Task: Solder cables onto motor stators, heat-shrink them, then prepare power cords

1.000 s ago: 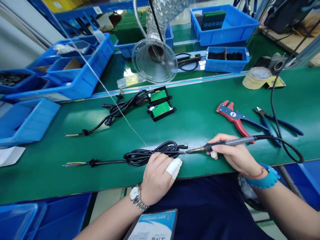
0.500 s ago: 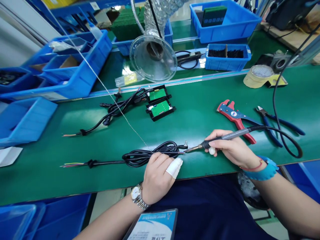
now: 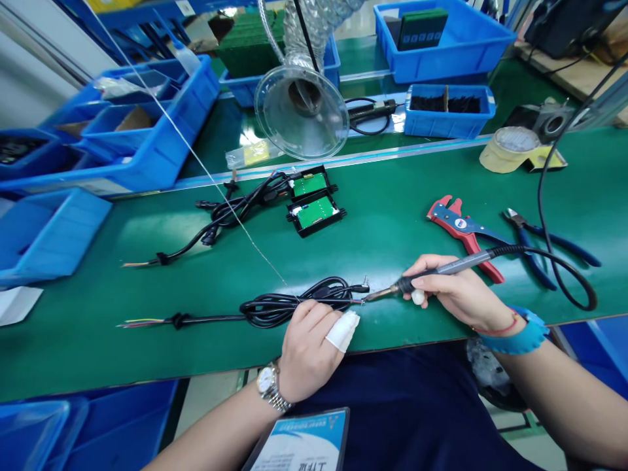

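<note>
My right hand [image 3: 449,291] is closed around the grip of a soldering iron [image 3: 458,264], its tip pointing left at the bare wire ends of a cable. My left hand [image 3: 314,347], a white cover on one finger, is closed on that black coiled cable [image 3: 269,309] and presses it near its right end. The cable's left end shows stripped coloured wires [image 3: 142,323]. A thin strand of solder wire [image 3: 210,176] slants down from the upper left to the left hand's fingers. Whether the iron's tip touches the wires is too small to tell.
Beyond the cable lie black housings with green circuit boards [image 3: 314,212] and another cable [image 3: 235,208]. Red-and-blue wire strippers [image 3: 464,229] and side cutters [image 3: 530,242] lie right, near the iron's cord. A fume extraction funnel [image 3: 324,124] hangs above. Blue bins [image 3: 446,124] line the back.
Both hands stay in nearly the same place, with the iron's tip still at the wire ends. Only a very slight shift of the whole view is visible.
</note>
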Action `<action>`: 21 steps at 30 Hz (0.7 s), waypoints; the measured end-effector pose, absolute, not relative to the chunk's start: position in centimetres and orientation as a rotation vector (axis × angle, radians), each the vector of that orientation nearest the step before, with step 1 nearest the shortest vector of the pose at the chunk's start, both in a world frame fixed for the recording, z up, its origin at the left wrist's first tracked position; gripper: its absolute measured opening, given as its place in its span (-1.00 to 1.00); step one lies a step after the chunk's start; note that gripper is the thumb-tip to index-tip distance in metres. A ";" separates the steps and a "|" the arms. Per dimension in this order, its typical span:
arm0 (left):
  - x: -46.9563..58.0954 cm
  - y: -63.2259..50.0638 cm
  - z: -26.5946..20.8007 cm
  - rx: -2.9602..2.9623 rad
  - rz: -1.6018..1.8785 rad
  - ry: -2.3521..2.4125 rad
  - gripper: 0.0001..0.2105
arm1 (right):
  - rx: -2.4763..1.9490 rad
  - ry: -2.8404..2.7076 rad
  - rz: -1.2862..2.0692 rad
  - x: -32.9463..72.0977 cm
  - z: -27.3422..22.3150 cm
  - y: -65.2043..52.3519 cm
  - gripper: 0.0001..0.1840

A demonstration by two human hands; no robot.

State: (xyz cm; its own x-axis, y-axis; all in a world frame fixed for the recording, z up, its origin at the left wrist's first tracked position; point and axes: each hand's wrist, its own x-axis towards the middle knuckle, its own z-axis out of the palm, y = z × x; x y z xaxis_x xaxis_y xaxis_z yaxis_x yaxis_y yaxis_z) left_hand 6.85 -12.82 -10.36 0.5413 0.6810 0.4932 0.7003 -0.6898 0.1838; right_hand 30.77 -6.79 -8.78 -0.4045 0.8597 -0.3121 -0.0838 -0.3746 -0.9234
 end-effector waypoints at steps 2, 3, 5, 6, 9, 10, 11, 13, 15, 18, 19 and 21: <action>6.8 -12.8 -10.4 -2.727 -0.840 -1.219 -0.81 | -1.129 -1.174 1.847 30.8 -8.8 -6.8 -0.90; 6.8 -12.8 -10.5 -2.726 -0.835 -1.221 -0.82 | -1.130 -1.175 1.847 30.8 -8.8 -6.8 -0.90; 6.7 -12.8 -10.5 -2.725 -0.827 -1.226 -0.82 | -1.134 -1.173 1.849 30.8 -8.7 -6.8 -0.90; 6.7 -12.7 -10.5 -2.724 -0.825 -1.229 -0.83 | -1.135 -1.172 1.850 30.8 -8.7 -6.8 -0.90; 6.8 -12.6 -10.5 -2.722 -0.833 -1.229 -0.82 | -1.132 -1.173 1.853 30.8 -8.6 -6.8 -0.90; 6.8 -12.6 -10.5 -2.723 -0.834 -1.228 -0.82 | -1.132 -1.173 1.851 30.7 -8.6 -6.8 -0.90; 6.9 -12.5 -10.5 -2.725 -0.833 -1.230 -0.82 | -1.133 -1.174 1.850 30.7 -8.6 -6.8 -0.90; 6.9 -12.5 -10.5 -2.728 -0.826 -1.235 -0.82 | -1.134 -1.173 1.846 30.7 -8.6 -6.8 -0.90; 6.8 -12.6 -10.3 -2.740 -0.846 -1.227 -0.80 | -1.137 -1.174 1.845 30.7 -8.5 -6.8 -0.90; 6.4 -12.7 -9.7 -2.720 -0.925 -1.252 -0.75 | -1.145 -1.178 1.844 30.8 -8.5 -6.9 -0.90; 6.3 -12.6 -9.4 -2.700 -0.913 -1.293 -0.73 | -1.146 -1.182 1.838 30.9 -8.5 -6.9 -0.90; 6.0 -12.2 -8.8 -2.677 -0.784 -1.400 -0.74 | -1.146 -1.193 1.823 31.1 -8.4 -6.9 -0.91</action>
State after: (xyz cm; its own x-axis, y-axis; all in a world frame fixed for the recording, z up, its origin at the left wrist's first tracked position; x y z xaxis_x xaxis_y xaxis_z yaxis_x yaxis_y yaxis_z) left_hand 6.03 -12.24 -8.81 0.4715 0.7645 0.4396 0.7746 -0.5973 0.2079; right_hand 31.12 -6.91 -8.39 -0.3923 0.8666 -0.3083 -0.0645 -0.3603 -0.9306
